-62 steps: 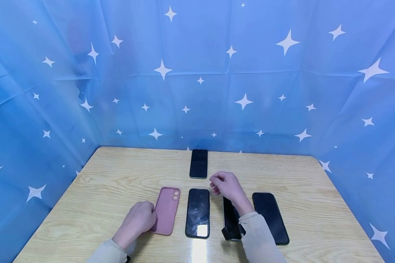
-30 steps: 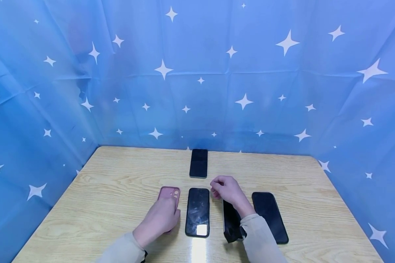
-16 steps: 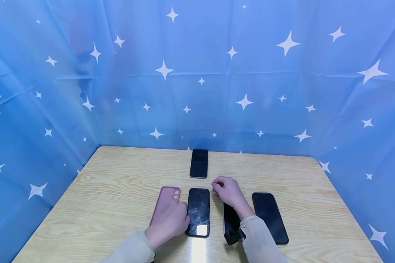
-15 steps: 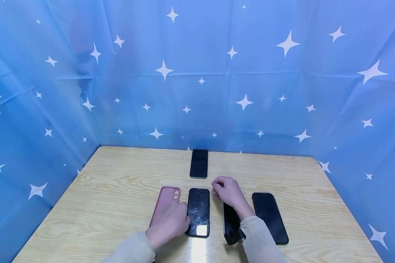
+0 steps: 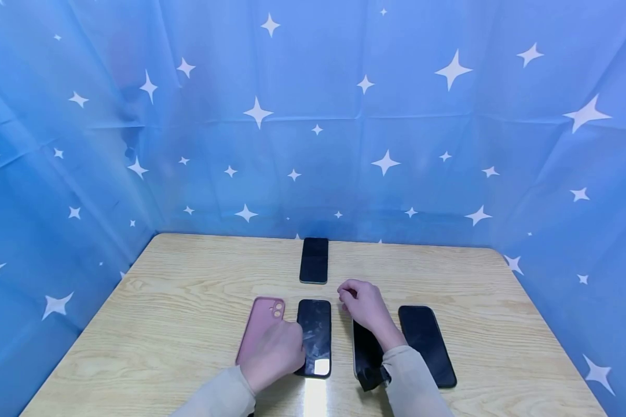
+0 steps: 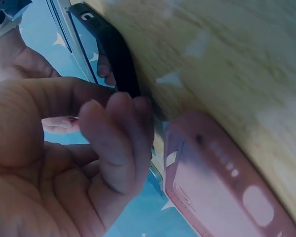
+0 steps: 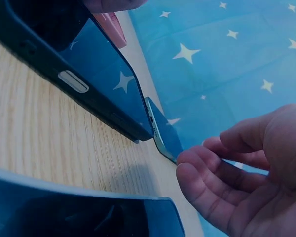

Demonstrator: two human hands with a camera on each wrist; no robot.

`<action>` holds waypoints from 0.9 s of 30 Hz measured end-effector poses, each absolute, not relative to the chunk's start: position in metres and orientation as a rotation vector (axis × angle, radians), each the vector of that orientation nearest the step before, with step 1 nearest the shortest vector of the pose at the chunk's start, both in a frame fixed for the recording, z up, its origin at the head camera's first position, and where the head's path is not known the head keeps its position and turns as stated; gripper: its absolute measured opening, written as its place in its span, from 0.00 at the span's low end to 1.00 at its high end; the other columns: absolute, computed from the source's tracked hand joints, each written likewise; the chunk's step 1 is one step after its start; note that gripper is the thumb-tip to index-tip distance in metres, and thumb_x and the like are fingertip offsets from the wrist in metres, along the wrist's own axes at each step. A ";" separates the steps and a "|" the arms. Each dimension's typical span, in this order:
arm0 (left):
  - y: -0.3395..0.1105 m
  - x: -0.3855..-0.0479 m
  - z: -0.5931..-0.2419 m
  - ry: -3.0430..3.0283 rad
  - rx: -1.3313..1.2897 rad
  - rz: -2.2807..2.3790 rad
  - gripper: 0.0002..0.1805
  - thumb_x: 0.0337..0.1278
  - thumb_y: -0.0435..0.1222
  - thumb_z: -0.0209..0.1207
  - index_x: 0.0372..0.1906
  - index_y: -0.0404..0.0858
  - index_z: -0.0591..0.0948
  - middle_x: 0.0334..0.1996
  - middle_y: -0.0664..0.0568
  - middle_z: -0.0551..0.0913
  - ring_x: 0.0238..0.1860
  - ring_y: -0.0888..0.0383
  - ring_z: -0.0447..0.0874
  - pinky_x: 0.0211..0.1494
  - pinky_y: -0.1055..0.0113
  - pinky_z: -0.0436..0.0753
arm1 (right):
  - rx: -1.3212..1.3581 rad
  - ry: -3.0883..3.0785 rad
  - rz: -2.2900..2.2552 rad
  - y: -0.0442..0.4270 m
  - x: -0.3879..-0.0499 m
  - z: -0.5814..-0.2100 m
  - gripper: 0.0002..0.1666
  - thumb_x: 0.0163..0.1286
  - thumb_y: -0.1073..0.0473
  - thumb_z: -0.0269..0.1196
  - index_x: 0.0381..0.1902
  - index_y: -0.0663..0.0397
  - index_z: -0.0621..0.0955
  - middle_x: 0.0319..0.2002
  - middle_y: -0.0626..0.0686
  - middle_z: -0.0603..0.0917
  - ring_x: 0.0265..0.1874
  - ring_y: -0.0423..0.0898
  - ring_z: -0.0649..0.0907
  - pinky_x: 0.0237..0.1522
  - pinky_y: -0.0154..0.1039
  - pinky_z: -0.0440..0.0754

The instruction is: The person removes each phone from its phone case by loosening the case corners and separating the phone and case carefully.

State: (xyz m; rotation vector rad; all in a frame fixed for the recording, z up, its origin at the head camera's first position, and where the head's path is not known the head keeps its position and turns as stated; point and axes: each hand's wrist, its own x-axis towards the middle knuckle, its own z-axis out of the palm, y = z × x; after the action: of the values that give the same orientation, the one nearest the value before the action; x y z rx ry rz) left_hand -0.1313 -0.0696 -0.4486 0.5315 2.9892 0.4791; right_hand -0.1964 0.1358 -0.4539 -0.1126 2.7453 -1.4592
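My left hand [image 5: 277, 350] is at the left edge of a phone in a black case [image 5: 317, 336], its fingers bent. In the left wrist view the index finger reaches that phone [image 6: 111, 49]; a firm touch cannot be made out. Partly covered by this hand, an empty pink phone case [image 5: 257, 324] lies with its inside up. My right hand [image 5: 365, 304] hovers over the top of a phone with a light rim [image 5: 363, 347], fingers loosely curled. Nothing is between the fingers of that hand [image 7: 251, 173] in the right wrist view.
Another dark phone [image 5: 427, 346] lies to the right of my right forearm. One more phone [image 5: 314, 260] lies by the far edge of the wooden table [image 5: 187, 289]. A blue curtain [image 5: 313, 145] with white stars hangs behind and at both sides.
My left hand has moved right, from the left edge of the pink case across it to the black-cased phone. My right hand has stayed nearly still. The phones have not visibly moved.
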 end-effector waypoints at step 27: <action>-0.069 -0.147 -0.442 2.829 0.306 0.619 0.04 0.47 0.28 0.60 0.24 0.33 0.76 0.20 0.49 0.74 0.20 0.55 0.72 0.23 0.64 0.75 | -0.159 2.715 -1.524 0.143 -0.193 -0.458 0.10 0.75 0.67 0.59 0.45 0.63 0.86 0.34 0.53 0.87 0.28 0.48 0.85 0.33 0.39 0.85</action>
State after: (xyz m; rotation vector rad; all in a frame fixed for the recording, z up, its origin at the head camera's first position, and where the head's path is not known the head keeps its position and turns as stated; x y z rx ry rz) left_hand -0.1468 -0.0688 -0.4418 0.3058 2.8290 0.6194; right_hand -0.1934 0.1430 -0.4578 -0.1588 2.7153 -1.5242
